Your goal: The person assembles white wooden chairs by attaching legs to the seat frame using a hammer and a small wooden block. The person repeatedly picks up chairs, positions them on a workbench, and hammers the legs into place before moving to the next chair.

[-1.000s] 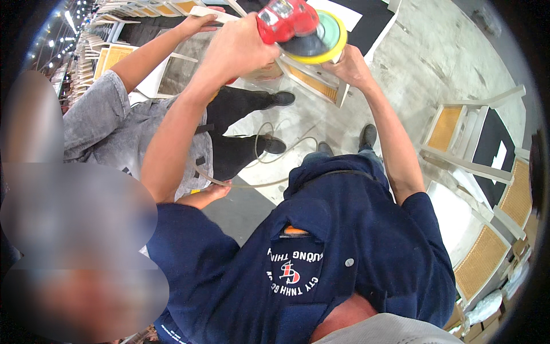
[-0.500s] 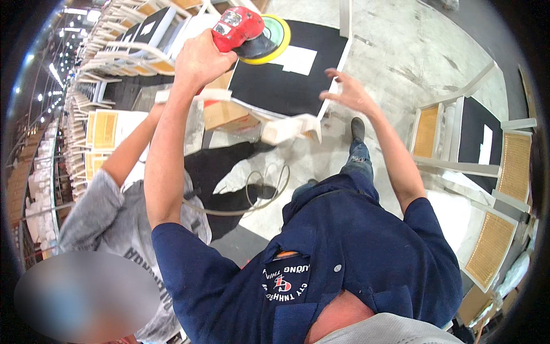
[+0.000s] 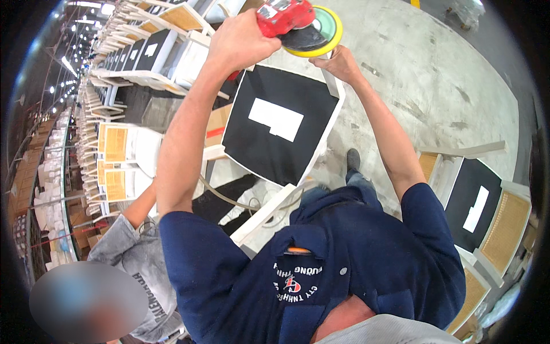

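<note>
The left hand point(image 3: 243, 40) is closed around the red body of a handheld sander point(image 3: 289, 20) at the top of the head view. The fingers wrap the housing from the person's left side, so the tool projects to the right of the knuckles. The sander's round pad point(image 3: 315, 35) (dark face, yellow rim) sits just beyond the fingers, tilted, with its face turned toward the camera.

The right hand point(image 3: 342, 63) is raised just below and to the right of the pad. Its fingers are curled over the upper corner of a white chair frame point(image 3: 334, 86) and hold it there; the fingertips lie just beside the yellow rim, though whether they touch it cannot be told.

The frame borders a black seat panel point(image 3: 258, 149) bearing a white rectangular label point(image 3: 276, 119). The panel is tipped up, and lies below the sander, between the two raised forearms.

A light-coloured hose point(image 3: 229, 200) curves beneath the panel's lower edge. A second person in a grey top point(image 3: 137, 264) stands at the person's left. Rows of white chairs point(image 3: 120, 149) with woven panels are stacked along the left side, and more chairs point(image 3: 487, 212) lie on the concrete floor point(image 3: 447, 74) at right.
</note>
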Tool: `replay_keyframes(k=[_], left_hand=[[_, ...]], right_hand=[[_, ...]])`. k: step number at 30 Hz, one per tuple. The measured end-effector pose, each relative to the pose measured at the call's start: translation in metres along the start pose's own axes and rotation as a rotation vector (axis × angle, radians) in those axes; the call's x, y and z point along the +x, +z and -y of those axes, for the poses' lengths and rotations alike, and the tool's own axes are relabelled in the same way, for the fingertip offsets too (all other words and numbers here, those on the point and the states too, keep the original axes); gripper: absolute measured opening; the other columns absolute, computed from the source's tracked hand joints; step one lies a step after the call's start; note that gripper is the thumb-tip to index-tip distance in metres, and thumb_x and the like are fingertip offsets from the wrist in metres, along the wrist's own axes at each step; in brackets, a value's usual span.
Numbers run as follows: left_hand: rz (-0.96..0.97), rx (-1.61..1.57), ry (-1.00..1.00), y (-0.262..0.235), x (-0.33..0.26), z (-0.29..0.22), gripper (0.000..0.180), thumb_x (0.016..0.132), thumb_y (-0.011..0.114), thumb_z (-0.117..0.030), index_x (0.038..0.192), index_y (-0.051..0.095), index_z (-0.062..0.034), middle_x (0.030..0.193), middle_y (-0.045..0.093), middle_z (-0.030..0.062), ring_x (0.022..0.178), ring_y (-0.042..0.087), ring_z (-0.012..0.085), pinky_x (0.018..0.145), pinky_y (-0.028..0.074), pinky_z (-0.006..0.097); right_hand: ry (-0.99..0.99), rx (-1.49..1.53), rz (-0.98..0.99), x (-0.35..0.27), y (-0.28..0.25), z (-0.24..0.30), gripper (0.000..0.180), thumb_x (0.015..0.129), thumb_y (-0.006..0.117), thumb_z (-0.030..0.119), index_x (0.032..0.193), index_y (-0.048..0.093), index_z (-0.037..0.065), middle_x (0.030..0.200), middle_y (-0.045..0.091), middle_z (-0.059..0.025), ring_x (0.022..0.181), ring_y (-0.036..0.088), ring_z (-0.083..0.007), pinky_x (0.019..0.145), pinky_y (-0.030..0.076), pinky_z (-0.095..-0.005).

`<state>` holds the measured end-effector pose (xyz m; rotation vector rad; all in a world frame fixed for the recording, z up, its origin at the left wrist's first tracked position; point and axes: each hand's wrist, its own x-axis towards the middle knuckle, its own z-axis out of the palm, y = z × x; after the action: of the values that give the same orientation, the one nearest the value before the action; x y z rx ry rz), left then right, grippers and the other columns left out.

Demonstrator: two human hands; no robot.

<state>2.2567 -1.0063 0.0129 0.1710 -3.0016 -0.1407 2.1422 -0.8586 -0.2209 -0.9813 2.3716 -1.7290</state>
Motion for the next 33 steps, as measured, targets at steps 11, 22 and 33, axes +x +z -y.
replay_keyframes(k=[11, 22, 33], left_hand=[[0.040, 0.088, -0.059, 0.005, 0.060, 0.029, 0.041, 0.069, 0.067, -0.031, 0.095, 0.063, 0.0007, 0.084, 0.068, 0.0200, 0.081, 0.066, 0.0352, 0.075, 0.050, 0.041], [-0.059, 0.180, -0.133, 0.013, 0.065, -0.002, 0.035, 0.069, 0.065, -0.026, 0.094, 0.065, -0.0006, 0.087, 0.067, 0.0237, 0.086, 0.066, 0.0384, 0.075, 0.052, 0.045], [-0.012, 0.199, 0.017, 0.025, 0.065, 0.021, 0.050, 0.068, 0.067, -0.033, 0.104, 0.060, 0.0000, 0.088, 0.068, 0.0238, 0.086, 0.066, 0.0396, 0.079, 0.051, 0.046]], right_hand=[[0.170, 0.100, 0.035, -0.006, -0.013, 0.009, 0.036, 0.075, 0.077, 0.027, 0.102, 0.066, 0.005, 0.087, 0.069, -0.0086, 0.079, 0.064, -0.0175, 0.075, 0.052, -0.0329], [0.069, 0.100, -0.027, -0.004, -0.009, 0.001, 0.039, 0.075, 0.075, 0.026, 0.101, 0.065, 0.000, 0.075, 0.067, -0.0127, 0.066, 0.061, -0.0179, 0.068, 0.050, -0.0344], [0.176, 0.070, 0.027, -0.012, -0.012, 0.013, 0.040, 0.075, 0.076, 0.028, 0.101, 0.065, 0.000, 0.086, 0.068, -0.0129, 0.079, 0.065, -0.0183, 0.074, 0.052, -0.0337]])
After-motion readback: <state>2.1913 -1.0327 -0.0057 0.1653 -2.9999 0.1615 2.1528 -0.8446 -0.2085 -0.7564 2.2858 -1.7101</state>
